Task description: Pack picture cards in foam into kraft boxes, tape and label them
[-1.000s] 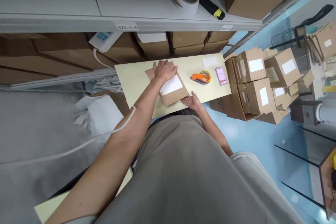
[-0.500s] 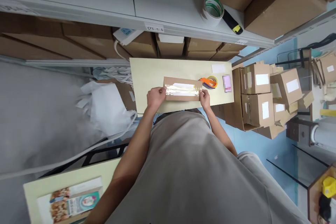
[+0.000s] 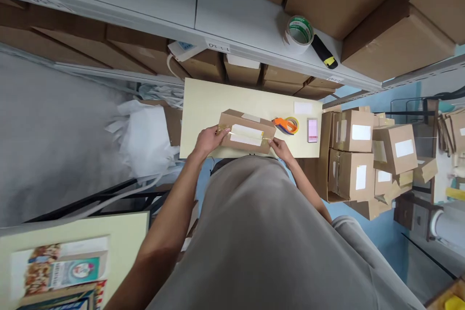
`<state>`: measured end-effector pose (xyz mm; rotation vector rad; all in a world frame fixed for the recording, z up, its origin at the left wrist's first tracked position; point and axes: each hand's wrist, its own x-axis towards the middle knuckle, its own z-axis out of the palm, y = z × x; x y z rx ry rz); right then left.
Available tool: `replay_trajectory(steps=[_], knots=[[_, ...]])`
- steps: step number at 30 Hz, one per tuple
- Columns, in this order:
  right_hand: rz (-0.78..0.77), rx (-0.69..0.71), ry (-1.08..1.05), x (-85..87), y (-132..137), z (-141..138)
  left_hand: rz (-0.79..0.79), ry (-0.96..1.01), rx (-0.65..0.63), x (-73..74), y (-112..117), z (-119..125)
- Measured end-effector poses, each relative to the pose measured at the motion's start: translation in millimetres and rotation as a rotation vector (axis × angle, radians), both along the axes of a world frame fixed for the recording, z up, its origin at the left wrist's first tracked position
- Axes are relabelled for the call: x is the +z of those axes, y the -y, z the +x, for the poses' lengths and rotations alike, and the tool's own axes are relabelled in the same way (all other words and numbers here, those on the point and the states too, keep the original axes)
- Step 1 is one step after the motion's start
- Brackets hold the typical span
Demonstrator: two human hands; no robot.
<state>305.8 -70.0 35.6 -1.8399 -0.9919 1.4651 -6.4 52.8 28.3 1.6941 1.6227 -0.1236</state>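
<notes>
A long cardboard box (image 3: 227, 118) sits tilted on the pale table (image 3: 203, 97), a white label and a strip of clear tape along its near face. My left hand (image 3: 210, 139) grips its left end, thumb lying over the taped face. At the opposite end, my right hand (image 3: 281, 147) pinches the lower right corner, with the fingers closed on the box. Just right of the box lies an orange tape dispenser (image 3: 281, 124) with a roll of tape in it. Further right is a phone (image 3: 312, 130) with a lit, blurred screen.
Behind the table, a shelf (image 3: 247, 48) holds boxes, a tape roll (image 3: 300, 31) and a black-yellow cutter (image 3: 324, 52). Labelled cartons (image 3: 358, 131) are stacked right. White bags (image 3: 143, 138) stand left, and another table (image 3: 123, 237) with printed packages is lower left.
The box has tipped, so its top side with a white patch now shows beside the labelled face. Both hands have moved slightly lower with it. The view has also turned a little.
</notes>
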Motion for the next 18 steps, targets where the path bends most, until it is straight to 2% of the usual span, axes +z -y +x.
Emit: replay_trajectory(steps=[3, 8, 13, 18], knots=[[0.117, -0.026, -0.049, 6.5, 10, 5, 0.088, 0.047, -0.014, 11.4, 13, -3], [0.147, -0.035, 0.012, 6.2, 5, 25, 0.165, -0.003, 0.025, 22.3, 28, 11], [0.133, 0.047, 0.062, -14.0, -17, 34, 0.137, -0.179, 0.161, 9.3, 30, 26], [-0.035, 0.08, 0.135, -29.9, -30, 23, -0.007, -0.18, 0.276, -10.8, 30, 32]])
